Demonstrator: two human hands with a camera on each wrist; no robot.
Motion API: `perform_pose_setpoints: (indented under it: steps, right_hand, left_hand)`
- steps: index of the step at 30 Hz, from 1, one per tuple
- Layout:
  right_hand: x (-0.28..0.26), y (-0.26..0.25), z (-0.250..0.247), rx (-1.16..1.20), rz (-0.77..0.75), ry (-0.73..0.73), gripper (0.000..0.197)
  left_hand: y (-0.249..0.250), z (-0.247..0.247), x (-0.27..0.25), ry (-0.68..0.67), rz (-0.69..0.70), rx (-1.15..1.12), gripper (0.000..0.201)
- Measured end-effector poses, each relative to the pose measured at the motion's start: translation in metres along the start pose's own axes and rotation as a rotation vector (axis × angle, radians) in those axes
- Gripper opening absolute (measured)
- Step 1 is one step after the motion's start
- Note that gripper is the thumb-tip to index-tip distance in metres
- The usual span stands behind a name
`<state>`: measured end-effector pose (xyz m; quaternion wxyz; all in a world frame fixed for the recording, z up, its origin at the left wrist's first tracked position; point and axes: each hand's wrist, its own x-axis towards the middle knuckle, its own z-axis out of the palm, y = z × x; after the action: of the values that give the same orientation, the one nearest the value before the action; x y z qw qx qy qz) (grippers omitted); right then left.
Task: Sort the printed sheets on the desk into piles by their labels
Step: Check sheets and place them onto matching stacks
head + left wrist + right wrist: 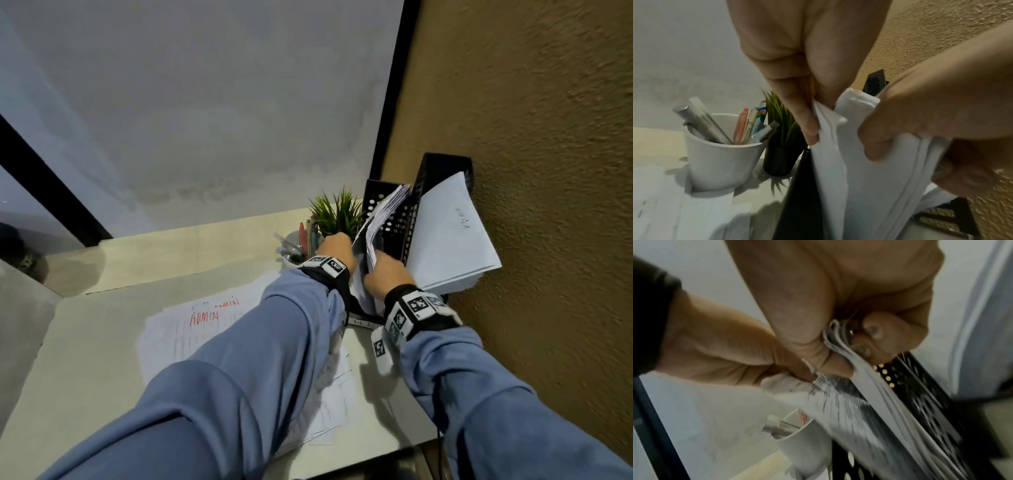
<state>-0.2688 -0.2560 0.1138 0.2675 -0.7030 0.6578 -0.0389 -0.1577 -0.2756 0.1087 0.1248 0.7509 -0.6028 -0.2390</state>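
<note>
At the desk's [68,342] far right corner by the tan wall [548,137], both hands grip standing sheets [380,219].

sheet print [840,395] blurred, label [463,219] illegible

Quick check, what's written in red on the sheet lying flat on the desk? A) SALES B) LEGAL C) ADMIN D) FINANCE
C: in the head view the white printed sheet lying flat on the pale desk, left of the left sleeve, carries the red handwritten word ADMIN.
</note>
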Motion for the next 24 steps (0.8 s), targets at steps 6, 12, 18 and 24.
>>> perform_pose_setpoints:
  steps: [6,12,18,24]
  right_hand:
    - [-0.003,-0.008,0.003,0.021,-0.019,0.110,0.050]
    - [-0.044,-0.015,0.023,0.173,-0.290,0.275,0.034]
    - [-0.068,-0.006,0.092,0.176,-0.397,0.043,0.023]
    - [-0.072,-0.006,0.139,0.271,-0.097,-0.251,0.019]
  left_hand:
    - [-0.006,-0.006,-0.003,0.070,0.047,-0.172,0.026]
    - [-0.052,-0.006,-0.039,0.283,0.002,-0.492,0.036]
    - [-0.162,0.019,-0.098,0.341,-0.379,-0.665,0.011]
    - [-0.243,0.042,-0.167,0.208,-0.813,-0.288,0.042]
